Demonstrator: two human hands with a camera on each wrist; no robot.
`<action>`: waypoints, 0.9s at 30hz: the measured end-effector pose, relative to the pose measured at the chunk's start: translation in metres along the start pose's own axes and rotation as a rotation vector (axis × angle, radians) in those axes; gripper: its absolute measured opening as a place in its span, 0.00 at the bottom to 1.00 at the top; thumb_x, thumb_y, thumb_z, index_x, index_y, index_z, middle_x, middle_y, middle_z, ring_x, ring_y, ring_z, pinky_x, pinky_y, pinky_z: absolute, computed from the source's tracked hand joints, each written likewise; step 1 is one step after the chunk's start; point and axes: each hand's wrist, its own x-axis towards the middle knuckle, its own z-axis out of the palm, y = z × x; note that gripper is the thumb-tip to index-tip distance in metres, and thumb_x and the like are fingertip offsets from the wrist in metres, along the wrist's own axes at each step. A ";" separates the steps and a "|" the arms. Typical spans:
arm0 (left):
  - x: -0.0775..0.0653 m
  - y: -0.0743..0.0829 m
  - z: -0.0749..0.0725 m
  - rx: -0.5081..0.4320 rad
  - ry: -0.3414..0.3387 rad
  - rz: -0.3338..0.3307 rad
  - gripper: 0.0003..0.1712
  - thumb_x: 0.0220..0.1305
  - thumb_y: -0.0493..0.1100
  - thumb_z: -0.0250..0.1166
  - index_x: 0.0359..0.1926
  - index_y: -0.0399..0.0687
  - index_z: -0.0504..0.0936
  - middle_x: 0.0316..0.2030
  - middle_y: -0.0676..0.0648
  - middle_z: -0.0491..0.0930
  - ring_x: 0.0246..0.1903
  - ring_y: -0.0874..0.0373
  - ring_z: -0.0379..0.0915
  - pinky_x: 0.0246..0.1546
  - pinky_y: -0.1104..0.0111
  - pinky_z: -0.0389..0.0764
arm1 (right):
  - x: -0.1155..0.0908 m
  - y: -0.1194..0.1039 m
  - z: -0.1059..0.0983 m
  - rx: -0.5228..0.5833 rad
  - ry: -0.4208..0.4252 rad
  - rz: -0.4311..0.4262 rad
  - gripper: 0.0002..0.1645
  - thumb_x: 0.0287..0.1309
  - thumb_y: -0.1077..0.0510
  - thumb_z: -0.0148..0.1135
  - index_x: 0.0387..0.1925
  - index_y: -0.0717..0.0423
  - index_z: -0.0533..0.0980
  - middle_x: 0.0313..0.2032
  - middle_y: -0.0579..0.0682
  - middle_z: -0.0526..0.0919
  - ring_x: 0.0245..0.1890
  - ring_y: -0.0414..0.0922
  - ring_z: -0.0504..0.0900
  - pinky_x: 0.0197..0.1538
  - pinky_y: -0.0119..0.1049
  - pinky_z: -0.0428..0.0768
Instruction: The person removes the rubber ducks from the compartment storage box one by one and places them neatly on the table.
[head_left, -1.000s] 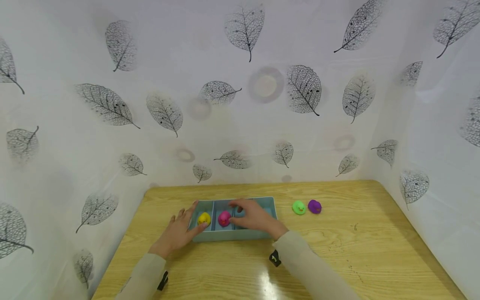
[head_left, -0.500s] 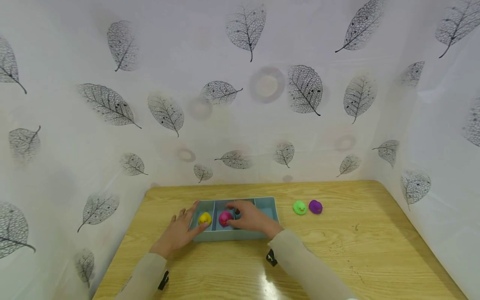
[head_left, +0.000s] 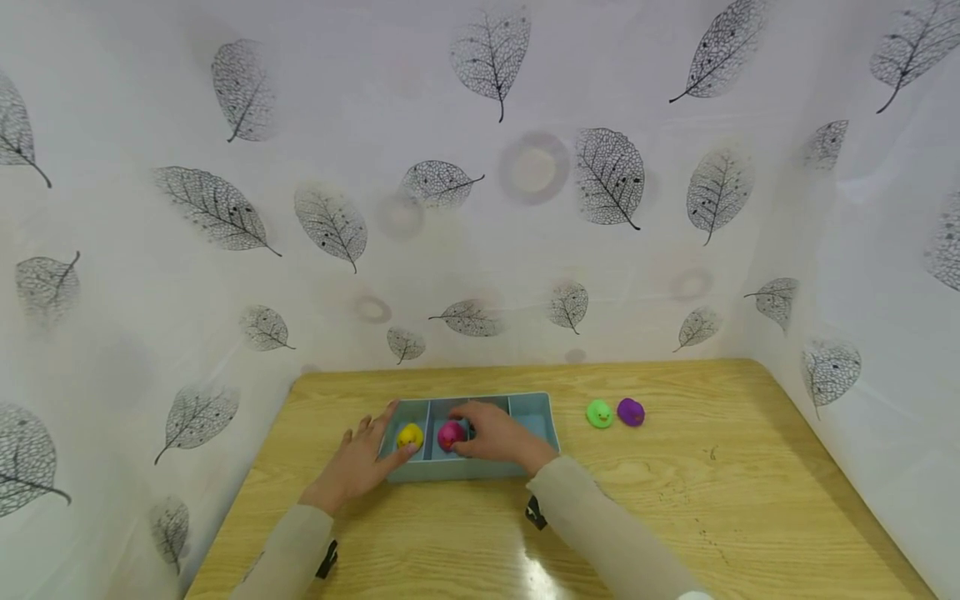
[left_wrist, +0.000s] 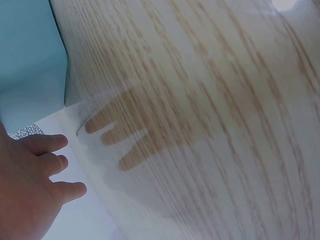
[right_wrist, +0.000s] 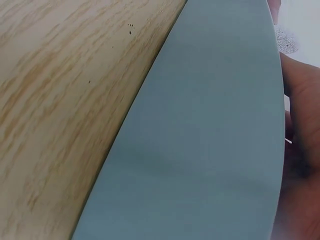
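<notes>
In the head view, a blue-grey divided box (head_left: 450,472) lies on the wooden table. My left hand (head_left: 356,468) rests at its left end with fingers spread, the thumb over the front rim beside a yellow rubber duck (head_left: 409,435). A pink rubber duck (head_left: 450,434) sits in the compartment to the right of the yellow one. My right hand (head_left: 495,432) reaches over the box from the right and pinches the pink duck between thumb and fingers. The right wrist view shows mostly the box's front wall (right_wrist: 200,125), which hides the fingertips.
A green rubber duck (head_left: 599,414) and a purple rubber duck (head_left: 631,412) stand on the table (head_left: 712,500) to the right of the box. A white curtain with leaf prints (head_left: 525,250) closes off the back and sides.
My right hand has moved left within the box, from just right of the pink duck to around it. The left hand stays put, as do the other ducks.
</notes>
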 end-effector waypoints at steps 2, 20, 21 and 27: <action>-0.001 0.000 0.000 0.001 0.003 0.001 0.52 0.75 0.73 0.53 0.87 0.57 0.43 0.80 0.35 0.58 0.79 0.25 0.49 0.75 0.26 0.45 | 0.002 0.000 0.001 -0.009 -0.002 -0.002 0.33 0.63 0.55 0.73 0.67 0.61 0.77 0.62 0.57 0.84 0.60 0.53 0.84 0.65 0.48 0.82; -0.002 0.001 -0.002 -0.001 -0.002 -0.002 0.52 0.76 0.72 0.51 0.87 0.56 0.43 0.81 0.36 0.58 0.79 0.25 0.49 0.75 0.26 0.46 | 0.013 -0.009 0.008 -0.126 -0.009 0.052 0.29 0.61 0.53 0.74 0.62 0.58 0.81 0.58 0.54 0.87 0.56 0.49 0.86 0.61 0.42 0.84; -0.002 0.001 -0.002 -0.003 -0.001 -0.002 0.52 0.76 0.72 0.52 0.87 0.56 0.43 0.81 0.35 0.58 0.79 0.25 0.49 0.75 0.26 0.46 | 0.014 -0.009 0.008 -0.123 -0.012 0.056 0.29 0.61 0.54 0.75 0.62 0.58 0.81 0.58 0.54 0.87 0.56 0.49 0.86 0.61 0.42 0.84; -0.001 0.001 -0.001 -0.004 0.007 0.000 0.52 0.75 0.72 0.52 0.87 0.55 0.43 0.80 0.34 0.59 0.79 0.25 0.50 0.75 0.25 0.46 | 0.018 -0.010 0.009 -0.125 -0.023 0.103 0.30 0.58 0.54 0.76 0.62 0.56 0.82 0.58 0.53 0.87 0.55 0.48 0.85 0.59 0.42 0.84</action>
